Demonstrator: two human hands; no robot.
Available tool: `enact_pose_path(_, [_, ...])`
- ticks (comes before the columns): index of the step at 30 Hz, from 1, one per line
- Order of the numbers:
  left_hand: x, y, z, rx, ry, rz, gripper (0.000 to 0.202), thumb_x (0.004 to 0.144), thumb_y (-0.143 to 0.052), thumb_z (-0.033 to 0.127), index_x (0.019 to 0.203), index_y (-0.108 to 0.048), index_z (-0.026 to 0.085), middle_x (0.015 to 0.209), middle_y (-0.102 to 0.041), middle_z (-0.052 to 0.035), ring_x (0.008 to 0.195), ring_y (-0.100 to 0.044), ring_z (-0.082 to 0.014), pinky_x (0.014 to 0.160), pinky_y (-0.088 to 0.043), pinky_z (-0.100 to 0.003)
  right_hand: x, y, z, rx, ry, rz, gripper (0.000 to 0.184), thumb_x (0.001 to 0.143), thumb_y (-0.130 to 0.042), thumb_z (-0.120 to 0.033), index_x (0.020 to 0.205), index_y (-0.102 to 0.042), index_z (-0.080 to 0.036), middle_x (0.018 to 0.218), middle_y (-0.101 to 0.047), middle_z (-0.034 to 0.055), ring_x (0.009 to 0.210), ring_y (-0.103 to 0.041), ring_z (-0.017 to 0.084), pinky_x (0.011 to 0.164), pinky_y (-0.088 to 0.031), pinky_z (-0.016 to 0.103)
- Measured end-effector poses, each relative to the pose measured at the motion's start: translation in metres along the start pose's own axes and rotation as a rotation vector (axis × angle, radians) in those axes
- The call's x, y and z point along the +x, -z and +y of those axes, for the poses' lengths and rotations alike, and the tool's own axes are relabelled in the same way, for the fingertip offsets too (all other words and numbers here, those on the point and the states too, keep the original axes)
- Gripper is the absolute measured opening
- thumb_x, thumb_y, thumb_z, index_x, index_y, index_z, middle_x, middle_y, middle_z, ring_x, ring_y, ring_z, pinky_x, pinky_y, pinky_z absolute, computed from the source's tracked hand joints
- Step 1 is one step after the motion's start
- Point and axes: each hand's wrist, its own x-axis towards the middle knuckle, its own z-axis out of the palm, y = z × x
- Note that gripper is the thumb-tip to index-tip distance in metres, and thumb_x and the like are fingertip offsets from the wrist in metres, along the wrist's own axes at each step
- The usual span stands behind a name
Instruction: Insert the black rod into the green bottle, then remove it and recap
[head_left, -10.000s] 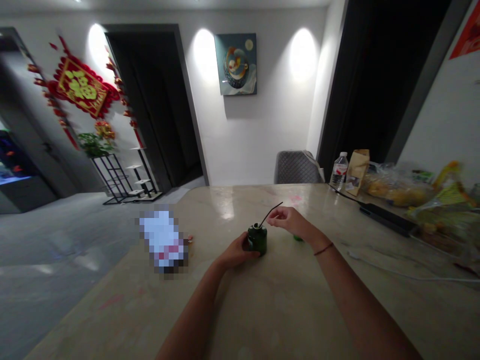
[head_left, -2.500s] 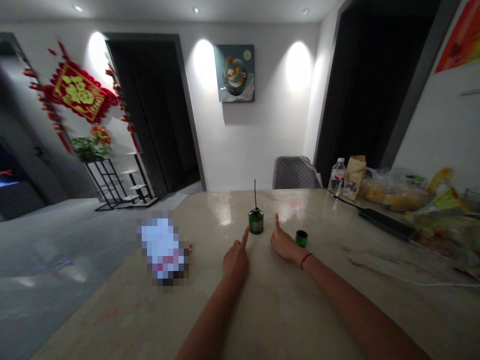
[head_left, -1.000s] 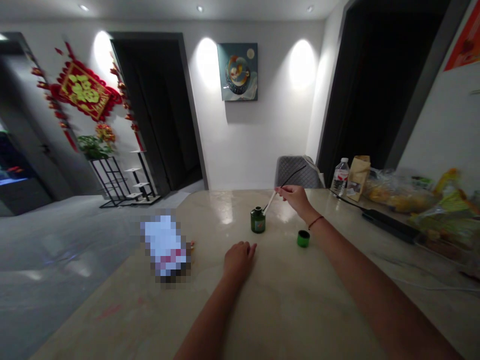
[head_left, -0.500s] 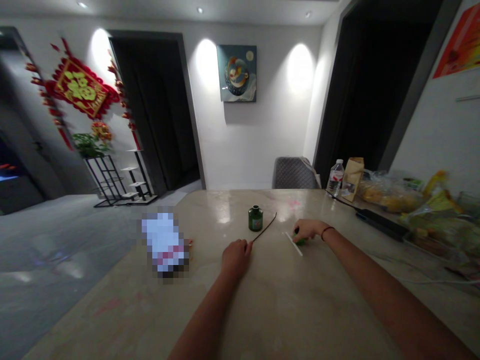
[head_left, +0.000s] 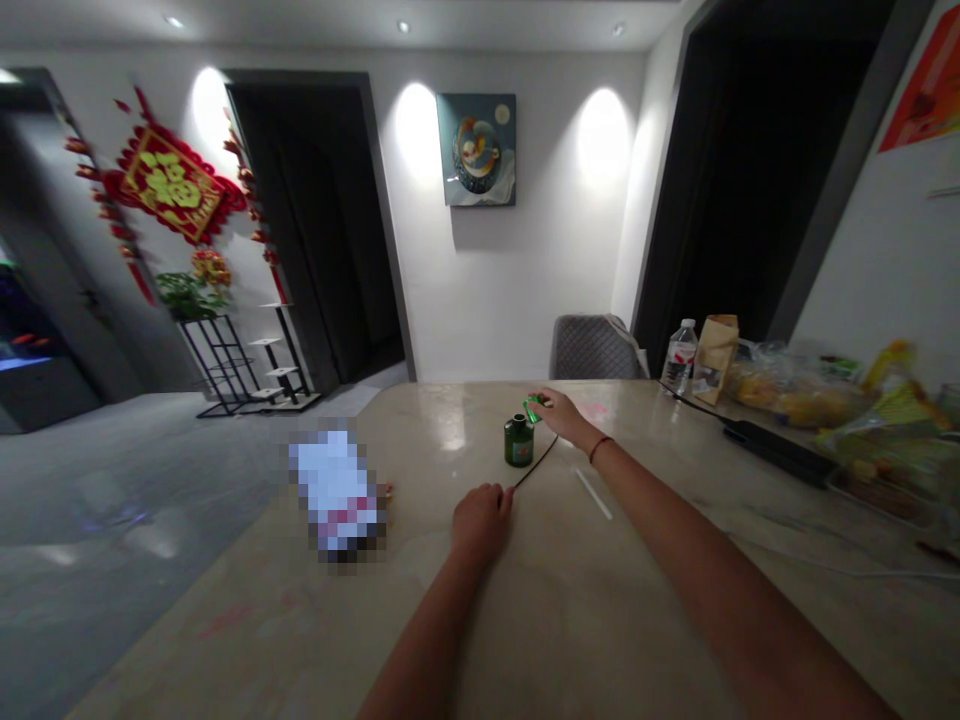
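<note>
A small dark green bottle [head_left: 518, 445] with a label and an uncovered neck stands upright on the table. My left hand [head_left: 484, 518] lies on the tabletop in front of it, closed on the near end of a thin dark stick [head_left: 538, 461]. The stick slants away past the bottle's right side. Just above and to the right of the bottle's mouth, my right hand [head_left: 561, 412] pinches a small shiny green object [head_left: 533, 407]; its kind is hard to make out. A short white stick [head_left: 594, 494] rests on the table below my right wrist.
A blurred-out light-coloured object [head_left: 336, 492] lies on the left of the table [head_left: 570, 620]. Along the right stand a water bottle [head_left: 681, 358], a paper bag [head_left: 716, 358], plastic food bags [head_left: 795, 385] and a black power strip [head_left: 780, 452]. A grey chair [head_left: 592, 347] is behind.
My right hand has lifted the green object from beside the white stick and moved left and away from me to the bottle's mouth. My left hand still grips the dark stick.
</note>
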Motion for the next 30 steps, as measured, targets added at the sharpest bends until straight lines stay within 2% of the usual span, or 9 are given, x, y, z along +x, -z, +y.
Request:
enact_pose_path(3, [-0.001, -0.001, 0.000, -0.004, 0.003, -0.003, 0.046, 0.088, -0.020, 0.043, 0.079, -0.058, 0.018, 0.084, -0.062, -0.0054, 0.079, -0.056, -0.0154, 0.064, -0.036, -0.026, 0.001, -0.024, -0.002, 0.027, 0.107, 0.152, 0.019, 0.072, -0.053, -0.026, 0.089, -0.055, -0.017, 0.094, -0.059, 0.0050, 0.080, -0.056, 0.014, 0.075, -0.046, 0.029])
enact_pose_path(7, [-0.001, -0.002, 0.000, -0.005, -0.013, 0.020, 0.046, 0.088, -0.020, 0.042, 0.080, -0.058, 0.018, 0.083, -0.062, -0.0055, 0.079, -0.056, -0.0153, 0.065, -0.036, -0.026, -0.007, -0.042, 0.006, -0.069, 0.185, 0.214, 0.019, 0.071, -0.054, -0.024, 0.089, -0.053, -0.019, 0.095, -0.055, 0.0047, 0.086, -0.054, 0.016, 0.082, -0.044, 0.034])
enact_pose_path(11, [-0.002, -0.003, 0.000, 0.012, -0.012, 0.007, 0.044, 0.088, -0.021, 0.041, 0.080, -0.058, 0.018, 0.082, -0.062, -0.0054, 0.079, -0.057, -0.0160, 0.064, -0.036, -0.026, -0.015, -0.046, 0.014, -0.099, 0.197, 0.200, 0.025, 0.070, -0.053, -0.020, 0.094, -0.049, -0.020, 0.099, -0.052, 0.0055, 0.094, -0.051, 0.017, 0.084, -0.043, 0.034])
enact_pose_path(16, [-0.002, -0.005, -0.001, 0.016, -0.024, 0.026, 0.042, 0.088, -0.022, 0.038, 0.082, -0.058, 0.019, 0.084, -0.062, -0.0051, 0.081, -0.056, -0.0159, 0.066, -0.037, -0.026, -0.031, -0.044, 0.017, -0.127, 0.199, 0.136, 0.044, 0.069, -0.055, -0.020, 0.112, -0.042, -0.024, 0.111, -0.045, 0.0060, 0.100, -0.048, 0.018, 0.090, -0.040, 0.036])
enact_pose_path(20, [-0.001, -0.008, -0.003, 0.004, -0.013, 0.020, 0.039, 0.089, -0.022, 0.034, 0.084, -0.057, 0.019, 0.087, -0.062, -0.0050, 0.083, -0.056, -0.0149, 0.069, -0.037, -0.025, -0.053, -0.040, 0.024, -0.104, 0.117, 0.166, 0.063, 0.072, -0.053, -0.026, 0.129, -0.026, -0.026, 0.127, -0.035, 0.0096, 0.105, -0.047, 0.019, 0.091, -0.039, 0.036])
enact_pose_path(23, [0.000, -0.008, -0.003, -0.004, -0.002, 0.010, 0.039, 0.089, -0.022, 0.034, 0.085, -0.057, 0.018, 0.089, -0.062, -0.0056, 0.085, -0.056, -0.0153, 0.071, -0.038, -0.026, -0.071, -0.038, 0.031, -0.167, -0.117, 0.229, 0.052, 0.078, -0.043, -0.022, 0.128, -0.030, -0.016, 0.118, -0.046, 0.0129, 0.094, -0.053, 0.017, 0.082, -0.043, 0.032])
enact_pose_path(25, [0.000, -0.007, -0.003, -0.005, 0.000, 0.001, 0.038, 0.089, -0.022, 0.033, 0.085, -0.057, 0.018, 0.090, -0.062, -0.0060, 0.086, -0.056, -0.0157, 0.072, -0.038, -0.026, -0.083, -0.038, 0.032, -0.265, -0.186, 0.146, 0.038, 0.080, -0.036, -0.017, 0.117, -0.046, -0.013, 0.105, -0.055, 0.0112, 0.087, -0.055, 0.016, 0.079, -0.043, 0.029])
enact_pose_path(28, [0.000, -0.005, -0.002, 0.001, 0.004, -0.011, 0.039, 0.089, -0.022, 0.032, 0.087, -0.058, 0.018, 0.091, -0.062, -0.0062, 0.087, -0.056, -0.0157, 0.073, -0.038, -0.026, -0.095, -0.038, 0.025, -0.475, -0.047, -0.108, 0.029, 0.082, -0.037, -0.020, 0.098, -0.061, -0.015, 0.093, -0.060, 0.0086, 0.088, -0.054, 0.017, 0.081, -0.039, 0.027])
enact_pose_path(30, [0.000, -0.004, -0.002, 0.003, 0.000, -0.012, 0.039, 0.089, -0.021, 0.032, 0.088, -0.058, 0.018, 0.091, -0.062, -0.0060, 0.087, -0.056, -0.0154, 0.073, -0.038, -0.026, -0.099, -0.036, 0.017, -0.607, 0.010, -0.198, 0.030, 0.084, -0.038, -0.027, 0.088, -0.065, -0.016, 0.089, -0.061, 0.0096, 0.089, -0.054, 0.018, 0.081, -0.038, 0.027])
